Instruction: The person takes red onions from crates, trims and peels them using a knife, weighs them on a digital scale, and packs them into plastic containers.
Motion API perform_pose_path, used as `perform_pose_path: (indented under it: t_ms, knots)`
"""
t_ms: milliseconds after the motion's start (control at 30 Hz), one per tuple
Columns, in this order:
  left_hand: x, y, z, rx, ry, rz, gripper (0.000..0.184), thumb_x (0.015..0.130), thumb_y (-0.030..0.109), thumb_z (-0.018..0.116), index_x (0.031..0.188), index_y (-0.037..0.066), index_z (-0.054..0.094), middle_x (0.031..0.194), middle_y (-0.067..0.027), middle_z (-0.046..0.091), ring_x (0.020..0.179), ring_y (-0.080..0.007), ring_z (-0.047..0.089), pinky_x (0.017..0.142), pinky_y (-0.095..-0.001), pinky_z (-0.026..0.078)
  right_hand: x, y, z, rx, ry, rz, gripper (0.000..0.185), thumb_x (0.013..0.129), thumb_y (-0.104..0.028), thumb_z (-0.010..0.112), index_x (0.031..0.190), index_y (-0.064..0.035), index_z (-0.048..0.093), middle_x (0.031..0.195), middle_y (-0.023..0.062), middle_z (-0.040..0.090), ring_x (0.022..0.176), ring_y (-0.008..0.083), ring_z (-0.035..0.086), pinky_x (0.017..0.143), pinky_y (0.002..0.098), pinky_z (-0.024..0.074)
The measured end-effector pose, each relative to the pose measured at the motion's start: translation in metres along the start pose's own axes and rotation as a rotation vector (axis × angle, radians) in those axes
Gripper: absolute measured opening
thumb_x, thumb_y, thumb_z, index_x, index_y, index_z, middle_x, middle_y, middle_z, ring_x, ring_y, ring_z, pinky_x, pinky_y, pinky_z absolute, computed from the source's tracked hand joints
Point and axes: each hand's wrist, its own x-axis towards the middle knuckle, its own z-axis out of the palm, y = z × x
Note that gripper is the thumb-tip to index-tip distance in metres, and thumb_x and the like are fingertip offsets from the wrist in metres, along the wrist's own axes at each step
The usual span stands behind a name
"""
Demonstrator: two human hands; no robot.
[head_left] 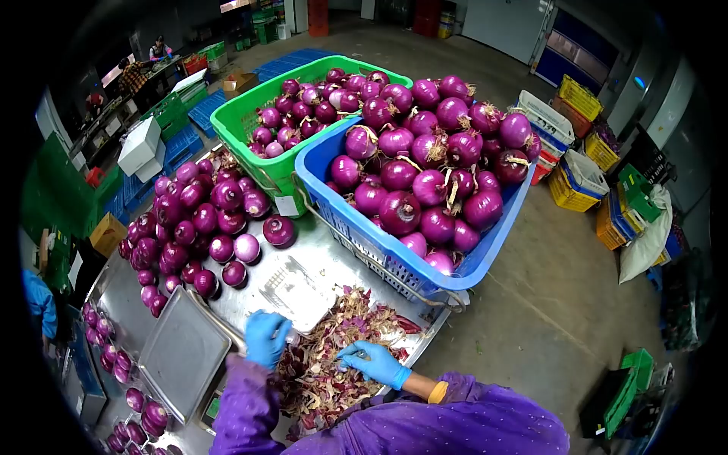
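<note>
My left hand (265, 338), in a blue glove, is above the metal table beside a white tray (300, 294), its fingers curled; what they hold, if anything, is hidden. My right hand (373, 362), also gloved in blue, is over a pile of dry onion skins (326, 379), fingers bent towards something small and pale that I cannot make out. Loose red onions (189, 220) are heaped on the table beyond my left hand. Farther off, a blue crate (387, 246) and a green crate (258, 171) hold many red onions.
A scale with a metal plate (184, 355) stands left of my left hand. Packed onions (154, 415) lie at the lower left. Stacked crates (572, 186) are on the floor at right. Other people work at the far upper left, and a blue sleeve (39, 303) shows at the left edge.
</note>
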Motion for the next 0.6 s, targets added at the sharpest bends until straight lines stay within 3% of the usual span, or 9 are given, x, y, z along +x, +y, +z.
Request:
perform_pose_path:
  t_ms: [133, 200, 233, 300, 333, 400, 500, 567, 600]
  knots:
    - [-0.042, -0.027, -0.087, 0.339, 0.367, -0.162, 0.010, 0.080, 0.009, 0.067, 0.074, 0.003, 0.060, 0.063, -0.0061, 0.054, 0.062, -0.0218, 0.052, 0.060, -0.0350, 0.041, -0.001, 0.007, -0.022, -0.025, 0.036, 0.041, 0.026, 0.093, -0.021, 0.058, 0.112, -0.0041, 0.059, 0.090, 0.0026, 0.067, 0.078, 0.0072, 0.063, 0.051, 0.0224, 0.0478]
    - [-0.080, -0.058, -0.114, 0.354, 0.373, -0.601, 0.014, 0.083, 0.015, 0.066, 0.079, 0.003, 0.061, 0.073, -0.0095, 0.060, 0.066, -0.0234, 0.056, 0.063, -0.0361, 0.043, -0.001, 0.010, -0.029, -0.019, 0.018, 0.081, 0.025, 0.093, -0.020, 0.058, 0.111, -0.0035, 0.059, 0.092, 0.0035, 0.067, 0.082, 0.0081, 0.064, 0.050, 0.0224, 0.0480]
    - [-0.094, -0.072, -0.120, 0.355, 0.332, -0.653, 0.015, 0.083, 0.018, 0.067, 0.083, 0.004, 0.062, 0.076, -0.0105, 0.061, 0.070, -0.0251, 0.058, 0.066, -0.0371, 0.044, -0.002, 0.012, -0.033, -0.014, 0.011, 0.100, 0.025, 0.092, -0.020, 0.058, 0.111, -0.0032, 0.059, 0.093, 0.0039, 0.067, 0.083, 0.0085, 0.064, 0.050, 0.0223, 0.0482]
    - [-0.102, -0.079, -0.125, 0.356, 0.245, -0.752, 0.021, 0.083, 0.023, 0.067, 0.091, 0.004, 0.063, 0.081, -0.0125, 0.064, 0.076, -0.0285, 0.061, 0.072, -0.0392, 0.046, -0.004, 0.011, -0.038, -0.002, -0.012, 0.038, 0.025, 0.092, -0.018, 0.058, 0.111, -0.0019, 0.059, 0.100, 0.0056, 0.065, 0.087, 0.0127, 0.065, 0.071, 0.0261, 0.0526]
    - [-0.097, -0.075, -0.124, 0.434, 0.166, -0.675, 0.041, 0.083, 0.025, 0.068, 0.118, 0.006, 0.059, 0.107, -0.0165, 0.063, 0.098, -0.0314, 0.061, 0.086, -0.0379, 0.046, -0.003, 0.017, -0.041, -0.017, -0.016, 0.038, 0.025, 0.092, -0.017, 0.058, 0.111, -0.0015, 0.060, 0.099, 0.0056, 0.065, 0.088, 0.0133, 0.065, 0.077, 0.0269, 0.0515]
    - [-0.053, -0.055, -0.105, 0.611, 0.203, -0.489, 0.060, 0.082, 0.023, 0.068, 0.134, 0.004, 0.046, 0.126, -0.0168, 0.055, 0.114, -0.0303, 0.055, 0.098, -0.0379, 0.041, -0.004, 0.016, -0.048, -0.049, -0.019, 0.066, 0.025, 0.091, -0.019, 0.059, 0.108, -0.0007, 0.061, 0.097, 0.0056, 0.066, 0.091, 0.0140, 0.064, 0.082, 0.0275, 0.0493]
    - [0.094, 0.052, -0.070, -0.146, 0.195, -0.258, 0.067, 0.077, 0.015, 0.073, 0.135, -0.001, 0.044, 0.134, -0.0152, 0.050, 0.124, -0.0247, 0.047, 0.106, -0.0373, 0.035, 0.001, 0.047, -0.057, -0.130, -0.026, -0.004, 0.027, 0.089, -0.027, 0.062, 0.100, -0.0020, 0.062, 0.092, 0.0083, 0.066, 0.084, 0.0144, 0.061, 0.079, 0.0296, 0.0480]
    - [0.168, 0.108, -0.033, -0.345, 0.022, -0.024, 0.065, 0.075, 0.015, 0.074, 0.132, 0.001, 0.047, 0.133, -0.0147, 0.051, 0.122, -0.0259, 0.051, 0.103, -0.0372, 0.038, -0.003, 0.052, -0.063, -0.167, -0.047, 0.006, 0.029, 0.088, -0.031, 0.063, 0.098, -0.0037, 0.062, 0.083, 0.0079, 0.064, 0.075, 0.0149, 0.060, 0.071, 0.0314, 0.0477]
    - [0.205, 0.137, -0.015, -0.143, -0.067, 0.241, 0.064, 0.076, 0.020, 0.073, 0.131, 0.002, 0.048, 0.131, -0.0153, 0.053, 0.119, -0.0285, 0.053, 0.100, -0.0378, 0.040, -0.004, 0.057, -0.065, -0.193, -0.036, -0.022, 0.029, 0.088, -0.032, 0.063, 0.098, -0.0041, 0.062, 0.080, 0.0075, 0.063, 0.073, 0.0152, 0.060, 0.069, 0.0314, 0.0476]
